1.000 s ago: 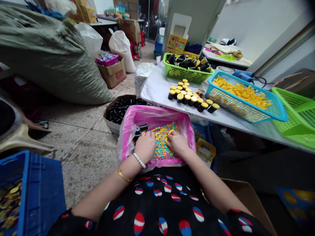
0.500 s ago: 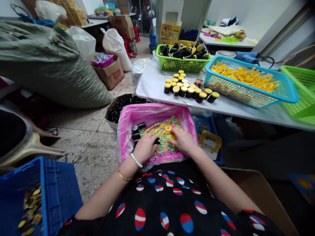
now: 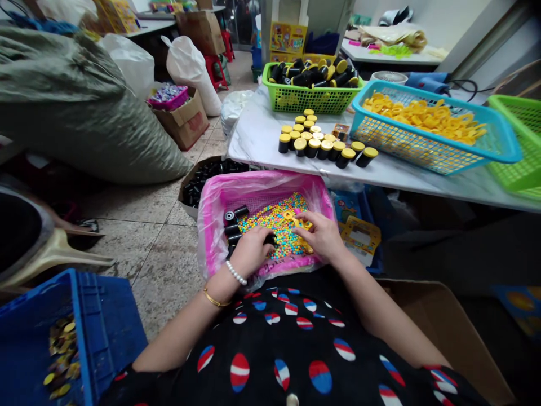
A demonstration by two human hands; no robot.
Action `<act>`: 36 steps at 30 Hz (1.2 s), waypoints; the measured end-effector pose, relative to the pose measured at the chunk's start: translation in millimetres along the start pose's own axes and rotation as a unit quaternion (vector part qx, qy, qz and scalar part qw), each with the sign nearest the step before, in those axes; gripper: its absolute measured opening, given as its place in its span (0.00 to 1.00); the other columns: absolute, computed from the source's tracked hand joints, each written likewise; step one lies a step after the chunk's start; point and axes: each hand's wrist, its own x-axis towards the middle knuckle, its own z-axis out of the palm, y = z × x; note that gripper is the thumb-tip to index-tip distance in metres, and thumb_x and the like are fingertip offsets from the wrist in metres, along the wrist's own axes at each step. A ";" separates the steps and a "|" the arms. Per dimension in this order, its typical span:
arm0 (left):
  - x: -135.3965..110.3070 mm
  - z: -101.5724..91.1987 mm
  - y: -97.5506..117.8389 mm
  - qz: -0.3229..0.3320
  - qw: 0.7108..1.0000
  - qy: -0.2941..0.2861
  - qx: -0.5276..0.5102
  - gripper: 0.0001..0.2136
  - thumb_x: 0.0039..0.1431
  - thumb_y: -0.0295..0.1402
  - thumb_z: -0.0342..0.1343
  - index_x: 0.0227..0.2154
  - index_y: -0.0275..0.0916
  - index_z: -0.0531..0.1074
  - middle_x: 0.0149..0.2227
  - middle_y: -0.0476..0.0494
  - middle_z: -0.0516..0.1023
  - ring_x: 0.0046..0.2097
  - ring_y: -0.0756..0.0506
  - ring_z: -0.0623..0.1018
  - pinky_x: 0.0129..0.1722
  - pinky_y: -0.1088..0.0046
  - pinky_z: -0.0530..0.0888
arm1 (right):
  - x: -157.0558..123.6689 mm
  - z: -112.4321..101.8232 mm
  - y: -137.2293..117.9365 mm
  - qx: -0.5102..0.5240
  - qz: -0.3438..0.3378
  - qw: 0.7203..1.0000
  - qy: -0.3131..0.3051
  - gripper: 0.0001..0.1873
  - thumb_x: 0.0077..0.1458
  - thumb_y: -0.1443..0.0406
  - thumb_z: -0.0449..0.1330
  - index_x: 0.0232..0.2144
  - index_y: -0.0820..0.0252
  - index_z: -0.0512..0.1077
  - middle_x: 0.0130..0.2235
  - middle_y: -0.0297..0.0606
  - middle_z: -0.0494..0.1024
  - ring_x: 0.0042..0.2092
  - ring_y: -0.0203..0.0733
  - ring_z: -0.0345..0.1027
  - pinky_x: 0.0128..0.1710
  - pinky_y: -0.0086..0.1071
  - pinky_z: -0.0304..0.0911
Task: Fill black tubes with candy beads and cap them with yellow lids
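Note:
A pink basket (image 3: 211,208) lined with clear plastic sits on my lap and holds many small coloured candies (image 3: 274,217). My left hand (image 3: 250,250) is closed round a small black tube (image 3: 270,239) lying on the candies. My right hand (image 3: 321,234) rests on the candies with its fingers curled by a few yellow caps (image 3: 296,221); I cannot make out whether it pinches one. Several more black tubes (image 3: 232,221) lie in the basket's left corner.
A white table (image 3: 262,141) ahead bears capped black tubes with yellow lids (image 3: 321,144), a green basket of tubes (image 3: 310,84), a blue basket of yellow caps (image 3: 426,127) and another green basket (image 3: 518,141). A cardboard box of black tubes (image 3: 203,180), a grey sack (image 3: 76,107) and a blue crate (image 3: 84,332) stand on the floor.
My left hand has moved from the candy bed onto a black tube and closed on it. My right hand has shifted slightly right among the yellow caps. The camera tilted down.

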 end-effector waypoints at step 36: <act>-22.6 -3.1 4.1 0.179 0.953 0.145 -0.196 0.14 0.56 0.24 0.57 0.46 0.35 0.72 0.44 0.38 0.78 0.47 0.44 0.77 0.49 0.65 0.75 | -25.9 12.6 -45.8 0.543 0.304 0.754 -0.210 0.17 0.45 0.58 0.70 0.37 0.59 0.79 0.33 0.37 0.80 0.33 0.38 0.75 0.36 0.32 0.70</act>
